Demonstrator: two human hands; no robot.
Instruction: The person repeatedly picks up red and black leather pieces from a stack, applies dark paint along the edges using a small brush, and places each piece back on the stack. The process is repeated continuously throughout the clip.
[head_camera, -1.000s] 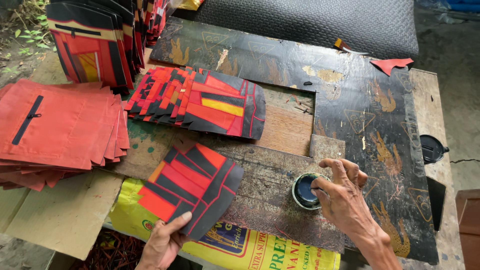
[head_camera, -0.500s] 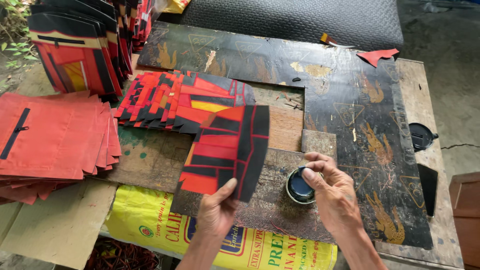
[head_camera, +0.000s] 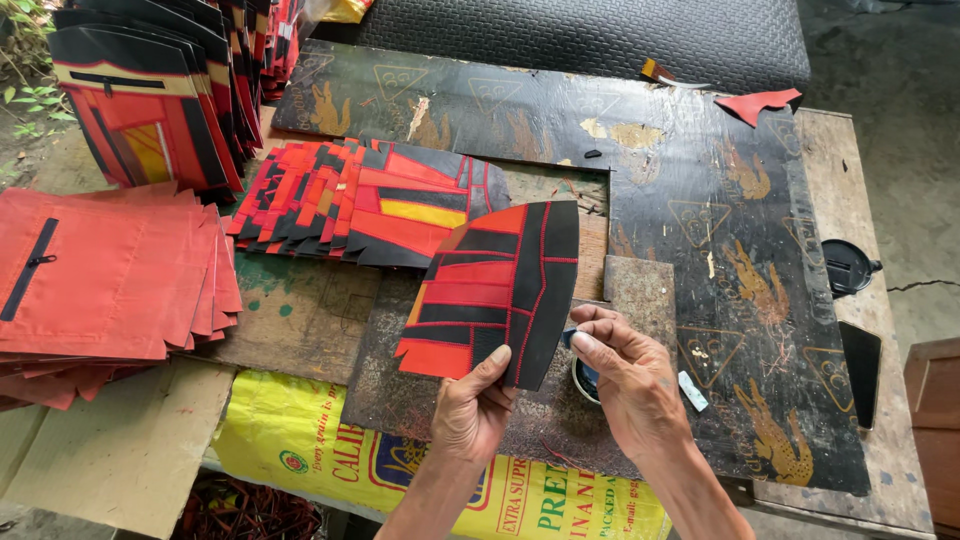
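A red-and-black panel (head_camera: 492, 292) is pinched at its lower edge by the left hand (head_camera: 470, 412); the right hand (head_camera: 628, 378), fingertips closed, touches its edge above a tin (head_camera: 583, 376), which could be tipped, smearing the board (head_camera: 700, 300)

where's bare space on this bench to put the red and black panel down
Bare: the dark board right of the fanned panels, up to the black lid. Also the worn patch below that fan. Crowded: the red stack at left and the tin by the right hand.

Red-and-black panel (head_camera: 495, 290) now lifted off the tabletop (head_camera: 700, 230) in the left hand (head_camera: 470, 410), right hand (head_camera: 625, 375) fingers moved up from the glue pot (head_camera: 585, 378) to its edge.
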